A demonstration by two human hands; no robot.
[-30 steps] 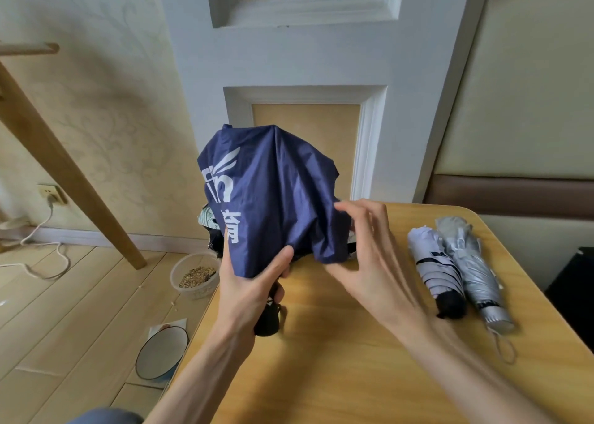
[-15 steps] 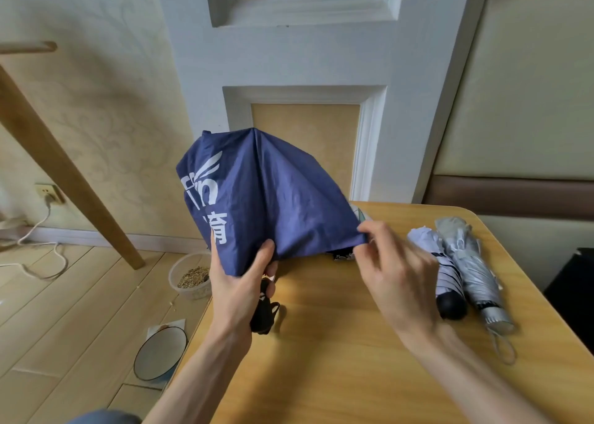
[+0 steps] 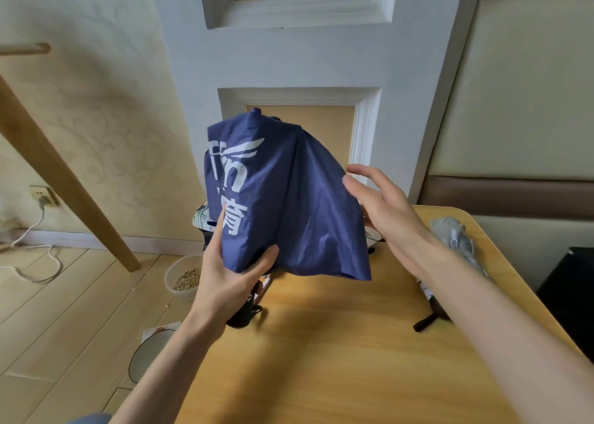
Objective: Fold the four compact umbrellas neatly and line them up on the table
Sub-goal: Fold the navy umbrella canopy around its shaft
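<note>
Wood, pale and yellow, makes up the table [image 3: 321, 375] in front of me. Above its far left part I hold the navy umbrella [image 3: 299, 211], its cloth loose and puffed out, with the white lettering facing me. My left hand [image 3: 229, 282] grips it from below, thumb pressed over the bottom hem and fingers curled behind, and the black handle [image 3: 244, 314] pokes out under my palm. My right hand [image 3: 385, 211] is spread wide at the cloth's right edge and grips nothing; I cannot tell whether a fingertip touches the cloth.

Beyond my right forearm a rolled silver umbrella [image 3: 456, 237] lies on the table's right side. Just below that forearm a dark handle end [image 3: 434, 311] with a bit of pale cloth shows, and I take it for a second rolled one lying beside the first. Some patterned cloth [image 3: 200, 218] peeps out behind the navy one, perhaps the fourth, not yet folded.

So I judge the job roughly half done. This one needs its panels smoothed, wrapped and strapped, then the one behind, and then all four set in a row.
</note>
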